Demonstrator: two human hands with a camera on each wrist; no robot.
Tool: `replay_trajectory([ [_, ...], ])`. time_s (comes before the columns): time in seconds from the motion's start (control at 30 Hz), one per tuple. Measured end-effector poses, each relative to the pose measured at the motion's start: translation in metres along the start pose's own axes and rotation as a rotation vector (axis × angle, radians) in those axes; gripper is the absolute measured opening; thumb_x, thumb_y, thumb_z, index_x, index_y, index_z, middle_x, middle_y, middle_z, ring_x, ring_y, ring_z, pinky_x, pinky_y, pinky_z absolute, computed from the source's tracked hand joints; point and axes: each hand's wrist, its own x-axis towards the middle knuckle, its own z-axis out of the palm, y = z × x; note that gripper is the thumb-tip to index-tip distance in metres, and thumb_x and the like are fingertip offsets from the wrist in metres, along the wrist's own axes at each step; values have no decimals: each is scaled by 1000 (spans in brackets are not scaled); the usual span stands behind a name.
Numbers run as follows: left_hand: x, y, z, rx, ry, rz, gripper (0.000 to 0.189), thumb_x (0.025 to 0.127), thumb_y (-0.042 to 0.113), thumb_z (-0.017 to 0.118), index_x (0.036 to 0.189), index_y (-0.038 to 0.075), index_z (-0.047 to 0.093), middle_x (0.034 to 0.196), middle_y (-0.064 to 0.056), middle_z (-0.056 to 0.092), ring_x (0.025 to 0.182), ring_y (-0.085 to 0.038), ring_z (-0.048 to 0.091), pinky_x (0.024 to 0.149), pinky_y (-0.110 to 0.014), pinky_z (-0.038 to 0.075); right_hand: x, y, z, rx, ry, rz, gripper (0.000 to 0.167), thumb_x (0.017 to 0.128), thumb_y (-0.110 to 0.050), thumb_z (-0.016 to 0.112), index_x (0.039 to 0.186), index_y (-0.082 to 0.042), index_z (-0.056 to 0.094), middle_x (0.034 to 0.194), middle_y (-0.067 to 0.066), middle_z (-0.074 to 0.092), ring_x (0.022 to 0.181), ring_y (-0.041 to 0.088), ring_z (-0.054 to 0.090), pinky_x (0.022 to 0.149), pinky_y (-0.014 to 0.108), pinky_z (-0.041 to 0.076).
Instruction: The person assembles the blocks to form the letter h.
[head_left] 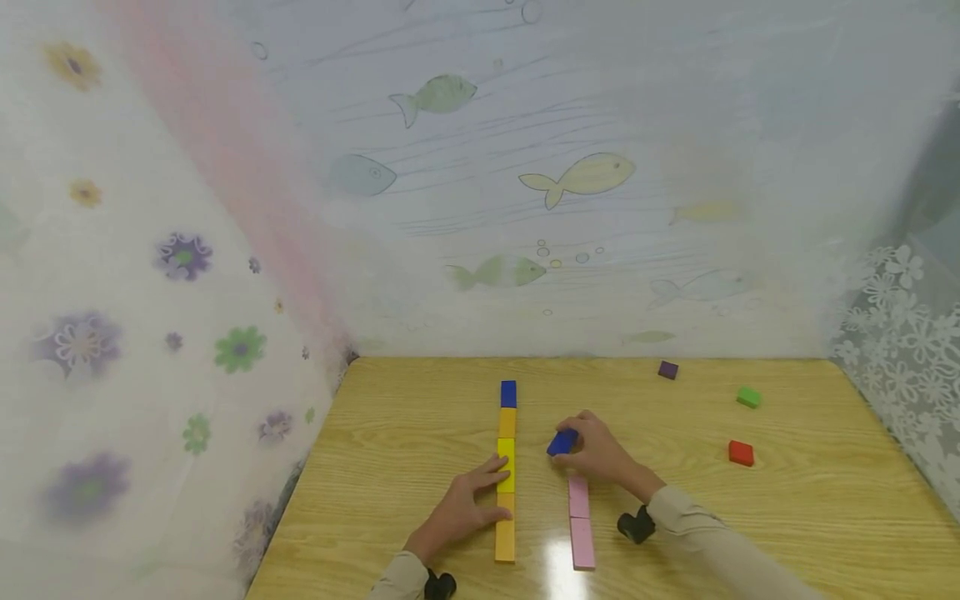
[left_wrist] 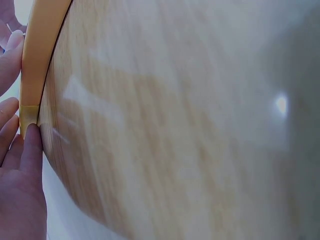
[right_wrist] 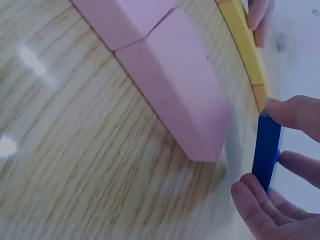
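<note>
In the head view a straight row of blocks runs away from me: an orange block [head_left: 505,542] nearest, then a yellow block [head_left: 506,454], another orange block [head_left: 507,422] and a blue block [head_left: 508,393] at the far end. My left hand [head_left: 462,510] touches this row with its fingers and thumb, around the yellow and near orange blocks. My right hand [head_left: 600,450] pinches a loose blue block [right_wrist: 267,147] between thumb and fingers, tilted. Below that hand, two pink blocks [head_left: 582,543] lie end to end in a second row.
Toward the right of the wooden table [head_left: 390,467] lie a red block [head_left: 741,453], a green block [head_left: 748,397] and a dark purple block [head_left: 668,370]. A fish-patterned curtain [head_left: 465,208] rises behind the table, with a flowered one [head_left: 135,333] on the left.
</note>
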Motion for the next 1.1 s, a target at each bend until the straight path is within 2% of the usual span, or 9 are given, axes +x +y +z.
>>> replay_trajectory([
  [0.3,1,-1,1,-6,1,-4,63,78,34,77,130,6,57,146,0,41,138,-21,30,110,-43,28,5,-10,5,-11,42,48,49,72,-23,82,110,4,66,90,9,51,75,17,50,63,24,48],
  [0.57,0,3,-1,-18,-17,-29,63,79,36,75,132,7,56,147,2,39,138,-20,28,111,-45,27,10,-17,20,-1,85,117,47,70,-22,84,107,2,67,91,11,50,80,22,53,67,36,55],
  [0.77,0,4,-2,-9,-18,-38,63,80,36,75,132,7,55,147,2,39,139,-20,28,111,-45,27,17,-20,33,-31,116,128,45,70,-24,84,104,1,68,91,13,51,78,23,54,67,37,56],
  [1.1,0,4,-1,-17,-9,-9,62,80,34,76,131,5,56,146,-1,41,138,-22,29,110,-43,28,24,-33,43,-55,122,179,46,72,-27,81,103,3,66,92,15,50,75,23,54,65,36,55],
])
